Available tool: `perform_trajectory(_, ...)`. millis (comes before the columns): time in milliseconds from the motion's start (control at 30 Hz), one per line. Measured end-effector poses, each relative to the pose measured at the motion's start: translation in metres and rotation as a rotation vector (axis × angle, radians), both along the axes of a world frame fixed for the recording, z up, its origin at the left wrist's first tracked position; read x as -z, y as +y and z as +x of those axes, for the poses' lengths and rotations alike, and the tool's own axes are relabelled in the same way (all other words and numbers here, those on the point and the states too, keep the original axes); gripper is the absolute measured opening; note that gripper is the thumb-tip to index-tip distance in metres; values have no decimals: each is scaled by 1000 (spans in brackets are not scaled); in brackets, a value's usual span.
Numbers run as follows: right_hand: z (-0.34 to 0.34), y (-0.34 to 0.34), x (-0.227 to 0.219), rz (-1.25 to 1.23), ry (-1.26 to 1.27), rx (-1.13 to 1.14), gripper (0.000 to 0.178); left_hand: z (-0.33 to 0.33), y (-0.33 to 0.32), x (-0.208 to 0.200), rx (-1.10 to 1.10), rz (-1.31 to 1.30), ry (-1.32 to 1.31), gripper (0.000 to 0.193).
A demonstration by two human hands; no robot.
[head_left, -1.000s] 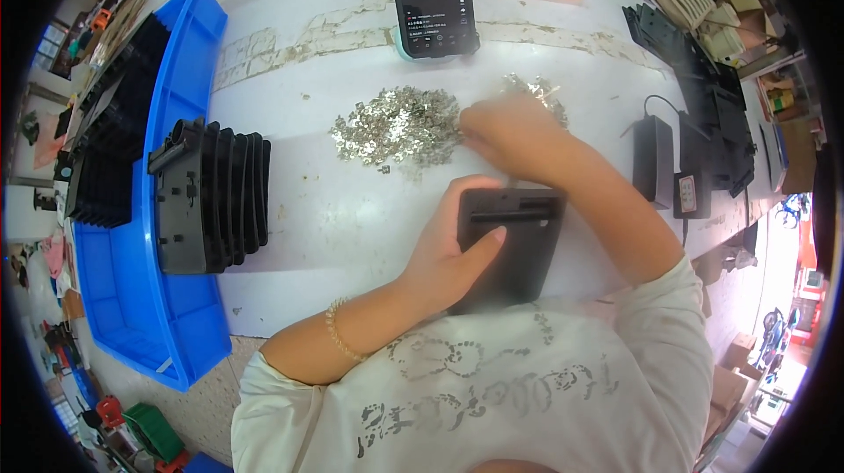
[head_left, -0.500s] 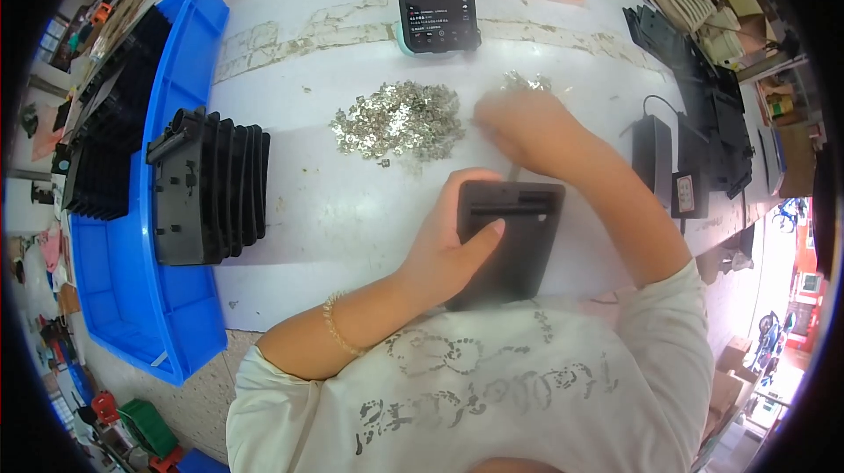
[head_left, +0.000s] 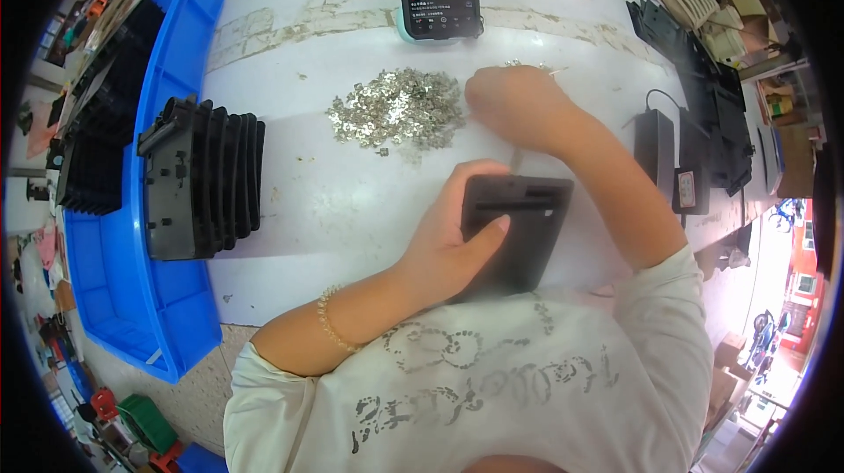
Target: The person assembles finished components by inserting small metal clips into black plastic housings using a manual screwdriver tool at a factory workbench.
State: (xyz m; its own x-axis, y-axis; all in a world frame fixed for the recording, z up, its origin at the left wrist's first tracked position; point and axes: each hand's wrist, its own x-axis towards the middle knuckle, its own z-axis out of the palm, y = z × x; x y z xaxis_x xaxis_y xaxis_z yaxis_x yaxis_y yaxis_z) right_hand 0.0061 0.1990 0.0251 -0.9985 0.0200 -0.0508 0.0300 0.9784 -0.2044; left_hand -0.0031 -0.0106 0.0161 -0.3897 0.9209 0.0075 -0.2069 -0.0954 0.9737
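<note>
Left hand (head_left: pixel 457 240) grips black panel (head_left: pixel 519 227) by its edge — stiff, light, likely easy to hold; right hand (head_left: pixel 519 104) pinches at tiny clips (head_left: pixel 396 108) — slippery.

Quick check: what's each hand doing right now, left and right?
Left hand: closed on the black plastic part, thumb across its face.
Right hand: at the pile of small metal pieces, fingers curled; a grip cannot be told.
</note>
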Motion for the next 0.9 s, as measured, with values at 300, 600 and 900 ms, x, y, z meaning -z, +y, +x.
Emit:
perform_trajectory(300, 12, -5, -21, -160, 114, 168, 3, 1, 0, 4, -69, -39, -6, 38)
perform_trajectory(600, 67, -16, -49, -829, 542, 133, 4, -5, -4, -13, -364, 5, -148, 44)
perform_trajectory(900, 67, -38, -38, -896, 710, 47, 5, -3, -3, -7, -432, 100, -51, 47)
